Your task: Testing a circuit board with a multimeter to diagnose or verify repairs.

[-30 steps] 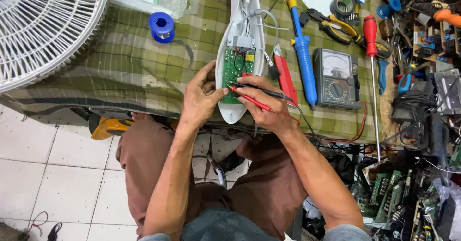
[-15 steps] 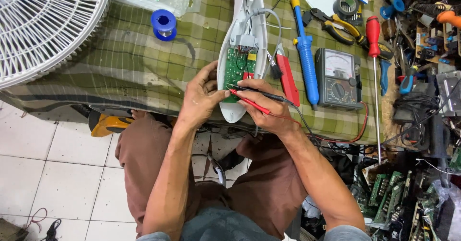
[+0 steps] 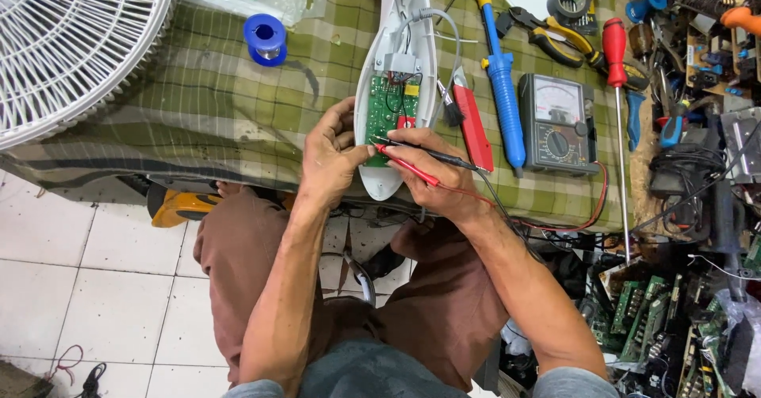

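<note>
White oblong housing [image 3: 386, 177] lying on the checked tabletop [image 3: 222, 112], long axis running away from the body, rounded end toward the lap, narrow end pointing far. Green circuit board [image 3: 382, 112] exposed inside. Probing step in hand, by judgement: red probe [image 3: 406, 166] and black probe [image 3: 432, 154] pinched together in the right hand [image 3: 432, 177], tips on the board. Left hand [image 3: 333, 156] closed on the housing edge, steadying. Next calls for steady tips and a glance to the analog meter [image 3: 557, 122] at right
</note>
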